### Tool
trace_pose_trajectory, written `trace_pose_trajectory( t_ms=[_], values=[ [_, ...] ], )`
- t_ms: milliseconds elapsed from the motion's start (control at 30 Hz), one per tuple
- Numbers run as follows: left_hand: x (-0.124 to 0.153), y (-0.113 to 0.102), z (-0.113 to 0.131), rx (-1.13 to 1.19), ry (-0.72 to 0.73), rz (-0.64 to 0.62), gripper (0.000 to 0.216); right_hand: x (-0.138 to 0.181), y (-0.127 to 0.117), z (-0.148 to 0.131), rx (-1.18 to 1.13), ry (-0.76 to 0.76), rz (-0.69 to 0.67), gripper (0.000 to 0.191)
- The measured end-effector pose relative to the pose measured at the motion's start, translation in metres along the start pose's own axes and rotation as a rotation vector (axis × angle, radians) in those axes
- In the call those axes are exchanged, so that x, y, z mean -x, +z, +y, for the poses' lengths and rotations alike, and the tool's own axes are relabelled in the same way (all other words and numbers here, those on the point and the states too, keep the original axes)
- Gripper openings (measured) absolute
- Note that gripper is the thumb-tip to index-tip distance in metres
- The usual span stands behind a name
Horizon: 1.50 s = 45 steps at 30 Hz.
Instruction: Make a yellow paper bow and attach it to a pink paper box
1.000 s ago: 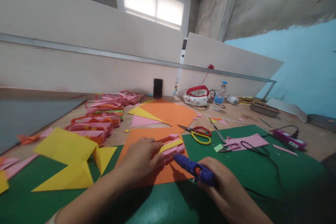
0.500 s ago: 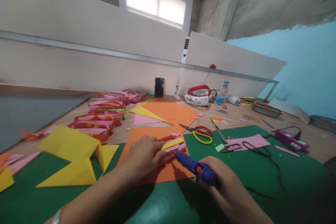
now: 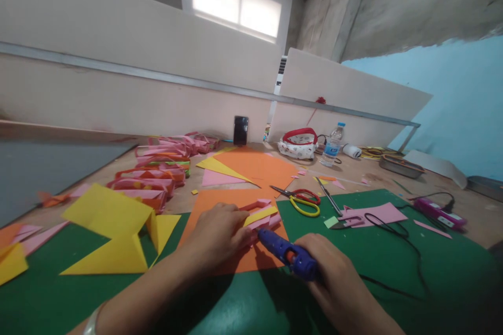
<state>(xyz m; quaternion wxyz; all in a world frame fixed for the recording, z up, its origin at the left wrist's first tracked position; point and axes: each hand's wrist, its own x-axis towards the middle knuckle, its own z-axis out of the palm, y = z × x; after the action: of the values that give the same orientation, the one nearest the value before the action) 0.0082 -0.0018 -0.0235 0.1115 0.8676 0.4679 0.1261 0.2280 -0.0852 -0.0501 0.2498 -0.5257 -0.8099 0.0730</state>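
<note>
The glue gun had just slid slightly toward the left hand, its tip at the near side of the pink piece, below the yellow strip; whether it touched the paper could not be made out. The piece lay where it had been, on the orange sheet near the right edge, so the shift seemed to bring the gun to another spot along it. The left hand's fingers were bent over the piece's left end, holding it, while the right hand was wrapped around the gun's grip, its trigger finger hidden. The sheet overlapped the far edge of the green mat, with scissors just off its far right corner and yellow paper past its left edge. Toward the mat's near edge, bare green gave the hands the most room, though a cord ran to the right of the right hand. Pink bundles lined the left side of the table.
</note>
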Motion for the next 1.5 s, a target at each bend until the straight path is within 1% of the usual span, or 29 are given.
trace_pose_trajectory(
  t_ms=[367, 567, 933, 1167, 1333, 1500],
  values=[
    [0.000, 0.000, 0.001, -0.017, -0.007, 0.011, 0.036, 0.004, 0.004, 0.004, 0.105, -0.029, 0.032, 0.016],
    [0.000, 0.001, 0.001, -0.028, -0.003, 0.014, 0.033, 0.005, 0.005, 0.003, 0.130, -0.087, 0.057, 0.019],
    [-0.001, 0.003, 0.000, -0.067, -0.008, 0.029, 0.034, 0.001, 0.006, 0.000, 0.083, -0.019, 0.051, 0.018],
    [0.000, 0.000, 0.008, -0.145, 0.033, 0.086, 0.038, 0.006, 0.001, 0.010, 0.059, 0.001, 0.061, 0.014],
    [0.002, -0.002, 0.011, -0.116, 0.042, 0.060, 0.045, 0.009, -0.001, 0.016, 0.062, 0.013, 0.065, 0.015],
    [0.001, -0.001, 0.009, -0.129, 0.043, 0.051, 0.049, 0.010, -0.003, 0.018, 0.021, 0.042, 0.026, 0.015]
  ],
)
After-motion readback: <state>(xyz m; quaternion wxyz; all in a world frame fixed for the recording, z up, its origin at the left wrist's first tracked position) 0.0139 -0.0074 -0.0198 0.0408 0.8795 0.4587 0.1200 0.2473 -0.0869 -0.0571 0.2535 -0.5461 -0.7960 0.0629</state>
